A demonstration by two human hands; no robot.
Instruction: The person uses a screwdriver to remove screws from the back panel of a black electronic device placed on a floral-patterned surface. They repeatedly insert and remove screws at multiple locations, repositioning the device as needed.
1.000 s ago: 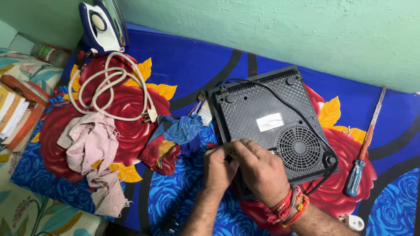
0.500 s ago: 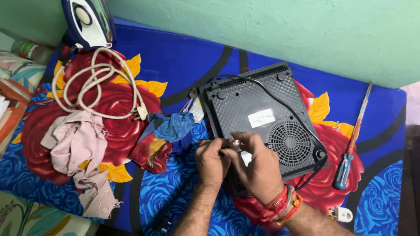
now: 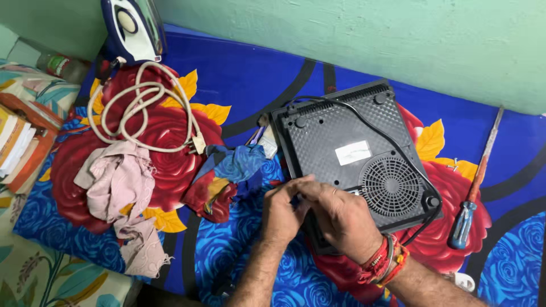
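Observation:
A black induction cooktop (image 3: 352,153) lies upside down on a blue sheet with red roses, its round fan grille (image 3: 391,185) and a white label facing up. Its black power cord (image 3: 369,125) runs across the underside. My left hand (image 3: 282,213) and my right hand (image 3: 341,213) meet at the cooktop's near left edge, fingers curled together over something small that stays hidden. Red threads circle my right wrist.
A long screwdriver with a blue handle (image 3: 472,196) lies at the right. A blue and white clothes iron (image 3: 132,28) stands at the back left, its cream cord (image 3: 142,108) coiled beside it. A pink rag (image 3: 122,187) and books (image 3: 17,142) sit at the left.
The view has shifted slightly, so everything sits a little differently in frame. My hands stay pressed together at the cooktop's near edge, with only small finger movement.

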